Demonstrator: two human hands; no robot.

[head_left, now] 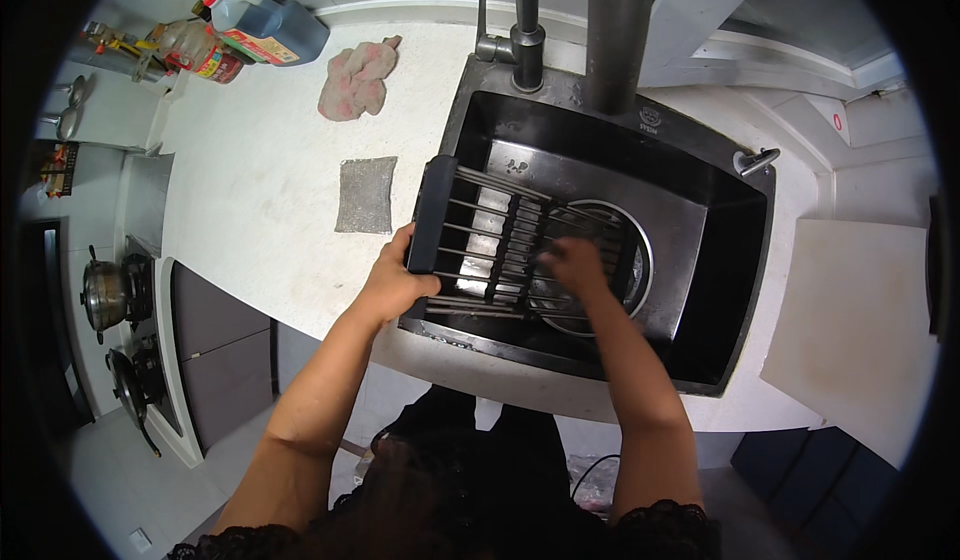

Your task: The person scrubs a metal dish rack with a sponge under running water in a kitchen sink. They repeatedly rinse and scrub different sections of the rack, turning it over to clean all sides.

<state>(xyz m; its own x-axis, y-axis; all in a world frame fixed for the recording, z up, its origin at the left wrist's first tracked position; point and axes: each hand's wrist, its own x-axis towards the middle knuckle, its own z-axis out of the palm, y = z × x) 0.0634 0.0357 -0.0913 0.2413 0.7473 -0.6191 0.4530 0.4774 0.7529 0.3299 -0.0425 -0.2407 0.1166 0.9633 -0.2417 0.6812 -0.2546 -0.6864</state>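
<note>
Fingers (403, 245) of the left hand (385, 288) are closed around the black end piece of a metal-rod rack (432, 210); the thumb lies on its inner side. From where I stand, this rack is over the left part of the dark sink (735, 290), above 1 round metal-rimmed vessel (649, 260). The right hand (575, 263) is at the rods, bent and blurred, and I cannot tell if its fingers grip something.

The white counter (235, 165) carries faint stains. On it, left of the sink, lie 1 grey square pad (366, 195) and, farther back, 1 crumpled cloth (360, 80). Behind stands a big jug (265, 30) with red cap. At the room's left side, 1 pot (104, 295) and 1 dark pan (124, 380) sit by the stove.
</note>
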